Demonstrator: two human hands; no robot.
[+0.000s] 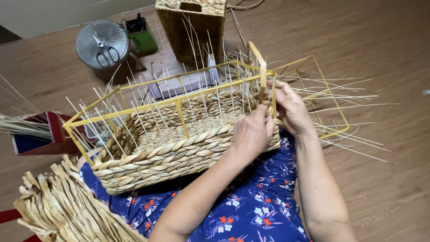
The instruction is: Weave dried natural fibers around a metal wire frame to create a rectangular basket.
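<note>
Both forearms reach forward and up from the lap, over a blue flowered dress (251,210), and meet at the right-hand corner of a half-woven basket (179,143). The left hand (251,133) lies knuckles-up against the basket's braided wall, its fingers curled in tight at the corner; what they pinch is hidden beneath them. The right hand (289,107) sits just behind it, bent at the wrist, fingers closed round a flat strand of straw (261,67) that rises from the corner, nearly upright and leaning a little to the left at the top.

The basket rests on the person's lap, tilted so its open mouth faces the camera. Its long axis runs from lower left to upper right. A yellow wire frame (148,101) forms its skeleton, and thin pale stakes (134,118) stand up out of the woven part all round, fanning outward.

A second, bare yellow frame (329,94) lies on the wooden floor (385,54) just beyond the right hand. To the left sits a bundle of dried straw (58,206). Further back are a finished tall basket (191,27) and scissors (105,51) lying on a round metal lid (87,38).
</note>
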